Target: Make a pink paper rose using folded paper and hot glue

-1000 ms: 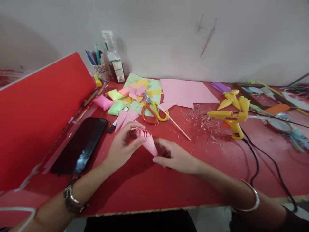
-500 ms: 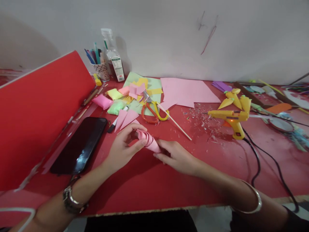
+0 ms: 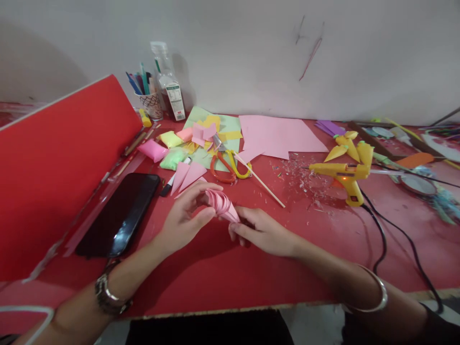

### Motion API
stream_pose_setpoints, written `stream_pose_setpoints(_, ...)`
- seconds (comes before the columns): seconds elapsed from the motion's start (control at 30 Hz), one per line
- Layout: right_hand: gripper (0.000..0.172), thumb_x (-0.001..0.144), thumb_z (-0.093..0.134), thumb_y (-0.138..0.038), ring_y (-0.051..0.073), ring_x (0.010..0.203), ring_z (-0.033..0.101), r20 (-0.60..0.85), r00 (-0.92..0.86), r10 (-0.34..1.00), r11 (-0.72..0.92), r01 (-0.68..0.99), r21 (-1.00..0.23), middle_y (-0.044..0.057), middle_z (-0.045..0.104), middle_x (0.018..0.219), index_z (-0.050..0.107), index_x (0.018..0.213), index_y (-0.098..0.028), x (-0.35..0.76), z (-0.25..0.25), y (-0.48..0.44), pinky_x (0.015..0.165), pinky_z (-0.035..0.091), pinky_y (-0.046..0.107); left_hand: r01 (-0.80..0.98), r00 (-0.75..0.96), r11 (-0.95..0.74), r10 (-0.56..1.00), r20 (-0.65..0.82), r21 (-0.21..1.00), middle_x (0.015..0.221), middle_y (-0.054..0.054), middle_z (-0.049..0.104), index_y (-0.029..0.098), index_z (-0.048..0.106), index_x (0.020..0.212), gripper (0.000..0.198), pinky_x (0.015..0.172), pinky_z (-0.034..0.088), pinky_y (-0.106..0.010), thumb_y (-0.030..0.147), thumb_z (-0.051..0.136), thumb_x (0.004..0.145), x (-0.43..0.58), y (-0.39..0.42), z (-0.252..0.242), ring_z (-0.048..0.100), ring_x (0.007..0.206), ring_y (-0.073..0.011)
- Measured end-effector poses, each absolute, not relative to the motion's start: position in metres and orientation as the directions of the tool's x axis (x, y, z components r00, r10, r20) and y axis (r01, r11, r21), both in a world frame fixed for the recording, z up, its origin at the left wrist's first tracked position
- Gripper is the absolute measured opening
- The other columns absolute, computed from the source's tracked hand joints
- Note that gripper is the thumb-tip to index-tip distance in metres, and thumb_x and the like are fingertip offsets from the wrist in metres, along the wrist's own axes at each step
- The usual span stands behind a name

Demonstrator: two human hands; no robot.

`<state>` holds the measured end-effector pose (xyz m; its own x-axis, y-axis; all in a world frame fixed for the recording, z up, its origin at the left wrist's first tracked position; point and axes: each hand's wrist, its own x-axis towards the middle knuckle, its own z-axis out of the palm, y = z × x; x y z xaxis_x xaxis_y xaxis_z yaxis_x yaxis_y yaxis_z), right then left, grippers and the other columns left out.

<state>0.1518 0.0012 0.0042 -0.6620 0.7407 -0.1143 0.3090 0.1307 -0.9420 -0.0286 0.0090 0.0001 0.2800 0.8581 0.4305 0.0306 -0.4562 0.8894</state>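
Between my hands, above the red table, is a pink rolled paper cone [image 3: 223,205] made of several nested layers. My left hand [image 3: 187,211] curves around its wide, layered end, fingers behind and thumb in front. The narrow tip is pinched by my right hand [image 3: 260,230], which hides its very end. Just beyond my left fingers lie flat pink paper pieces [image 3: 192,173] beside a marker [image 3: 168,186]. Scissors [image 3: 230,167] with red and yellow handles rest farther back, a thin wooden stick [image 3: 264,184] lying beside them.
A phone [image 3: 120,215] and a red board [image 3: 53,172] are on the left. A yellow glue gun [image 3: 345,177] with a black cord stands at right, near paper shreds and yellow cones [image 3: 348,146]. Behind are pink paper sheets [image 3: 280,134], a bottle [image 3: 170,91] and a pen cup [image 3: 151,105].
The cone's layers look more fanned out at the wide end, and its face is turned more toward me. My left thumb has shifted slightly back and down. Both hands stay on the cone.
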Motion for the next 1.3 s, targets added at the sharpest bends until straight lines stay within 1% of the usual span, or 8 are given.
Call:
stream_pose_setpoints(0.2,0.022,0.086,0.036,-0.024,0.003,0.048,0.042,-0.105,-0.698,0.708,0.125,0.27,-0.955,-0.003,0.05,0.063,0.051,0.098,-0.012,0.153,0.003,0.003,0.046,0.036,0.015,0.164,0.166,-0.561,0.827,0.537,0.812,0.084,0.0,0.049,0.021,0.05,0.101,0.021,0.064,0.046,-0.021,0.023,0.047,0.081,-0.03,0.01,-0.001,0.05,0.064,-0.008)
stream_pose_setpoints(0.33,0.024,0.087,0.035,-0.025,0.004,0.049,0.044,-0.114,-0.705,0.7,0.116,0.269,-0.956,-0.003,0.049,0.062,0.051,0.099,-0.012,0.154,0.002,0.005,0.049,0.038,0.017,0.339,0.21,-0.608,0.793,0.572,0.718,0.085,-0.001,0.05,0.019,0.055,0.099,0.021,0.068,0.045,-0.022,0.019,0.049,0.079,-0.031,0.011,0.001,0.049,0.071,-0.0101)
stream_pose_setpoints(0.43,0.025,0.087,0.035,-0.025,0.004,0.05,0.044,-0.119,-0.713,0.691,0.113,0.268,-0.957,-0.003,0.049,0.061,0.051,0.101,-0.012,0.154,0.002,0.005,0.05,0.039,0.018,0.361,0.227,-0.597,0.801,0.554,0.716,0.085,-0.001,0.051,0.019,0.056,0.099,0.022,0.067,0.045,-0.022,0.019,0.049,0.079,-0.031,0.011,0.002,0.049,0.07,-0.0103)
stream_pose_setpoints(0.63,0.028,0.088,0.034,-0.028,0.004,0.048,0.042,-0.128,-0.717,0.685,0.053,0.225,-0.973,-0.003,0.048,0.063,0.049,0.105,-0.012,0.155,0.004,0.003,0.047,0.035,0.016,0.297,0.193,-0.519,0.855,0.482,0.802,0.086,-0.003,0.053,0.019,0.056,0.099,0.023,0.067,0.045,-0.024,0.024,0.048,0.079,-0.03,0.009,0.005,0.051,0.076,-0.0129)
stream_pose_setpoints(0.87,0.034,0.089,0.029,-0.03,0.003,0.042,0.034,-0.162,-0.796,0.583,-0.141,0.098,-0.985,-0.003,0.051,0.058,0.053,0.102,-0.01,0.156,0.004,0.007,0.043,0.03,0.017,0.216,0.139,-0.432,0.901,0.411,0.875,0.077,-0.002,0.057,0.019,0.058,0.099,0.025,0.063,0.044,-0.024,0.028,0.045,0.08,-0.03,0.01,0.006,0.052,0.069,-0.0128)
stream_pose_setpoints(1.0,0.035,0.09,0.029,-0.03,0.003,0.042,0.036,-0.165,-0.795,0.584,-0.248,0.019,-0.969,-0.003,0.052,0.056,0.056,0.098,-0.01,0.156,0.004,0.007,0.043,0.028,0.018,0.083,0.13,-0.328,0.94,0.316,0.941,0.085,-0.003,0.057,0.019,0.054,0.105,0.032,0.065,0.046,-0.024,0.031,0.052,0.075,-0.03,0.012,0.002,0.053,0.07,-0.0121)
stream_pose_setpoints(1.17,0.038,0.09,0.023,-0.029,0.003,0.042,0.037,-0.227,-0.762,0.607,-0.425,-0.069,-0.902,-0.003,0.05,0.051,0.056,0.088,-0.009,0.156,0.006,0.008,0.043,0.028,0.018,-0.105,0.319,-0.085,0.941,0.114,0.991,0.106,-0.007,0.054,0.02,0.044,0.117,0.053,0.071,0.047,-0.026,0.033,0.062,0.068,-0.027,0.015,-0.004,0.055,0.08,-0.0138)
stream_pose_setpoints(1.3,0.03,0.088,0.031,-0.032,0.003,0.045,0.042,-0.205,-0.739,0.642,-0.37,-0.064,-0.927,-0.003,0.051,0.054,0.053,0.082,-0.012,0.154,0.004,0.008,0.044,0.032,0.016,-0.108,0.444,0.007,0.895,0.041,0.994,0.081,-0.004,0.06,0.018,0.047,0.114,0.05,0.07,0.047,-0.029,0.035,0.06,0.069,-0.025,0.014,-0.006,0.057,0.073,-0.0151)
